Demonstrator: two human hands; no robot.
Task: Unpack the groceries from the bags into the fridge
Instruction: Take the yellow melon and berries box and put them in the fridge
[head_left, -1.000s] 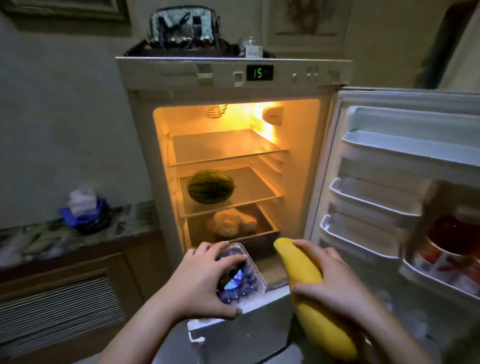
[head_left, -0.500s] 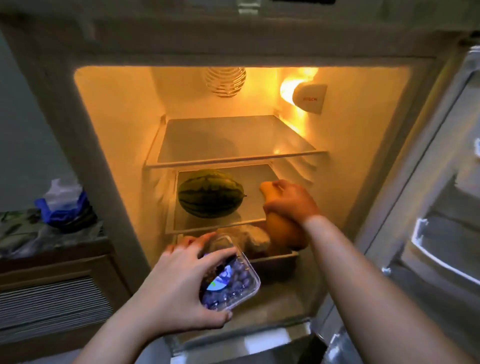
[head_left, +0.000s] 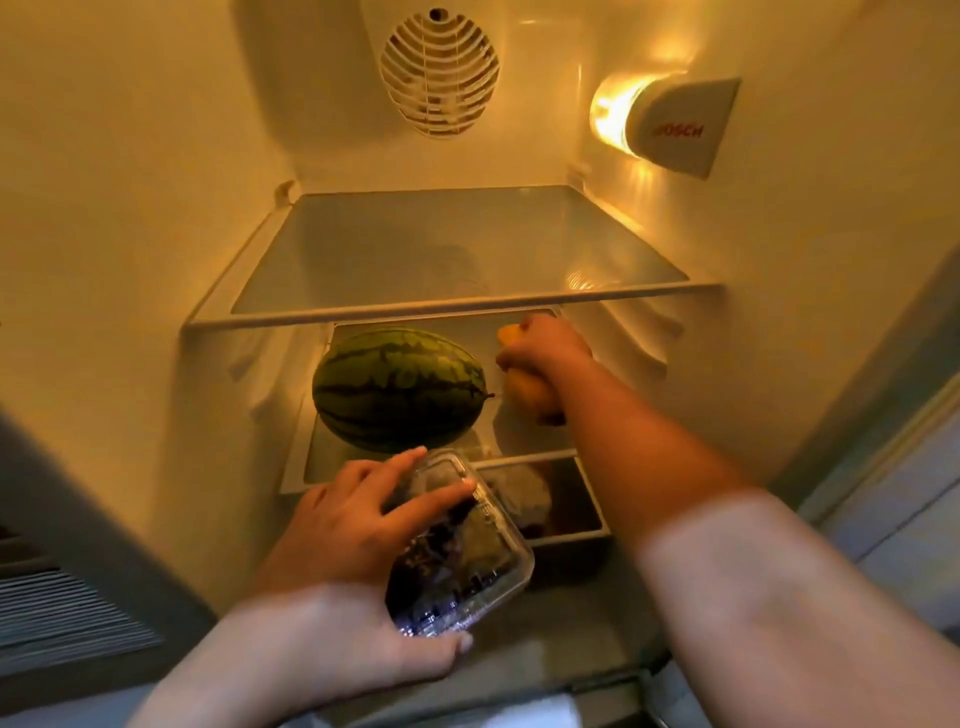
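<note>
**Two hands inside the fridge, yellow fruit reaching the middle shelf**

Two changes stand out against half a second ago: the view has closed in on the lit white fridge interior (head_left: 156, 208), and the right hand (head_left: 543, 356) has gone deeper, from the front edge to the right part of the middle glass shelf (head_left: 519, 441). This suggests the fruit is about to be set down, with the berries next.

Largest on that shelf is the oval dark-striped green watermelon (head_left: 400, 387), on its left half. Just right of it, near but seemingly apart, the long yellow fruit (head_left: 522, 389) sits in the right hand, whose fingers curl clamped over it; whether it touches the glass I cannot tell.

The top glass shelf (head_left: 415, 254) is bare, with open room above. The dark bottom drawer (head_left: 566, 499) holds a pale lump.

Nearest, the left hand (head_left: 353, 525) clamps the clear plastic box of dark berries (head_left: 457, 551), fingers spread over its lid, thumb under its near edge, outside the shelf's front rim.
</note>
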